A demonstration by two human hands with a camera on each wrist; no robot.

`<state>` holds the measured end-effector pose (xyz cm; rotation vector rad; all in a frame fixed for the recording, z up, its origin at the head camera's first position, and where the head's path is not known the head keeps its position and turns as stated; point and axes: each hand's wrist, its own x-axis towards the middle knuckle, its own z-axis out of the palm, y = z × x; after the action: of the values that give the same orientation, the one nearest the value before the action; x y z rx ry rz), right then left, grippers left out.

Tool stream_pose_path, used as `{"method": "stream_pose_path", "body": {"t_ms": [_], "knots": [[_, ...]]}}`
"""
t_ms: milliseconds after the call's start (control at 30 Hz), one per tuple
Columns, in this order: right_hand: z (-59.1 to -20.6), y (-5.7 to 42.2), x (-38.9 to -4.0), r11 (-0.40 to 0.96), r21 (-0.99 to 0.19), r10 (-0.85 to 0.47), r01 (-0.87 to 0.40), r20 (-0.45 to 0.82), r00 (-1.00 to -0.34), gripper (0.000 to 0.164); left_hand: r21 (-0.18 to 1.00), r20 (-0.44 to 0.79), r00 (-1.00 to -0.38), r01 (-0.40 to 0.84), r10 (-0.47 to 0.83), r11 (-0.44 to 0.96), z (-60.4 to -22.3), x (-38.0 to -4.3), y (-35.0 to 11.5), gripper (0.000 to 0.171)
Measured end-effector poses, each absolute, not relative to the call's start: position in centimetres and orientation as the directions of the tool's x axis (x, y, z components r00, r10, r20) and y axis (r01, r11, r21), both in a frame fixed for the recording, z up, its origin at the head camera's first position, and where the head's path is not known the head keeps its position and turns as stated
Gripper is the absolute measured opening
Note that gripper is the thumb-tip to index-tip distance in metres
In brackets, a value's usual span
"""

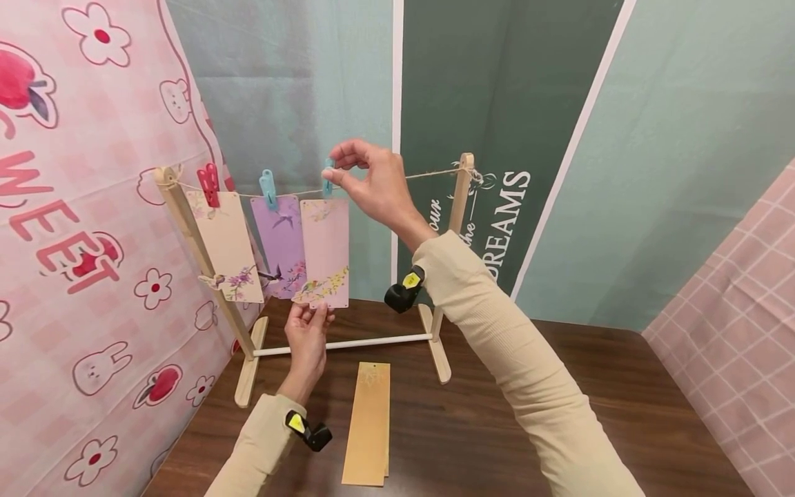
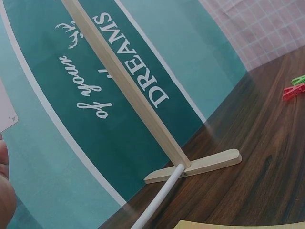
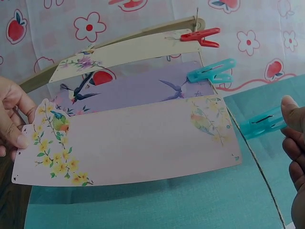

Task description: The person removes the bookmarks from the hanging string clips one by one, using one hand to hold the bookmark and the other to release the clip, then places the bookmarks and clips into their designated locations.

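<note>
At 6 o'clock in the head view, a yellow card (image 1: 366, 424) lies on the table (image 1: 462, 435). The left hand (image 1: 307, 338) pinches the pink card (image 1: 325, 248) at its 6 o'clock edge. The right hand (image 1: 375, 179) pinches a blue clip (image 3: 262, 125) by the card's 12 o'clock edge. A purple card (image 1: 279, 241) hangs toward 9 o'clock.

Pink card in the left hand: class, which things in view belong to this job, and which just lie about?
In the job: pink card, left hand, right hand, blue clip it pinches, string, wooden stand, purple card, cream card.

Lying about, perhaps for later: gold card, loose red clip, loose green clip.
</note>
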<state>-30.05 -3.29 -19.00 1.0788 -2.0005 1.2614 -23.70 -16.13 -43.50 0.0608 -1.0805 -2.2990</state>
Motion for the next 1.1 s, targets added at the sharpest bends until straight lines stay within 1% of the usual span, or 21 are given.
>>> {"method": "stream_pose_path", "body": {"t_ms": [467, 733, 1033, 1100], "knots": [[-19.0, -2.4, -29.9, 0.192, -0.485, -0.306, -0.853, 0.797, -0.521, 0.023, 0.732, 0.207, -0.825, 0.488, -0.526, -0.476, -43.5, -23.4, -16.0, 0.017], [-19.4, -1.8, -29.9, 0.175, -0.523, -0.290, -0.834, 0.782, -0.551, 0.026, 0.738, 0.223, -0.820, 0.496, -0.528, -0.458, -43.5, -22.9, -16.2, 0.018], [-19.9, -0.8, -29.8, 0.164, -0.542, -0.240, -0.824, 0.788, -0.567, 0.027, 0.716, 0.229, -0.827, 0.501, -0.514, -0.486, -43.5, -22.7, -16.3, 0.015], [-19.7, -0.4, -28.7, 0.160, -0.552, -0.227, -0.818, 0.786, -0.575, 0.026, 0.712, 0.233, -0.828, 0.503, -0.511, -0.490, -43.5, -22.6, -16.3, 0.016]]}}
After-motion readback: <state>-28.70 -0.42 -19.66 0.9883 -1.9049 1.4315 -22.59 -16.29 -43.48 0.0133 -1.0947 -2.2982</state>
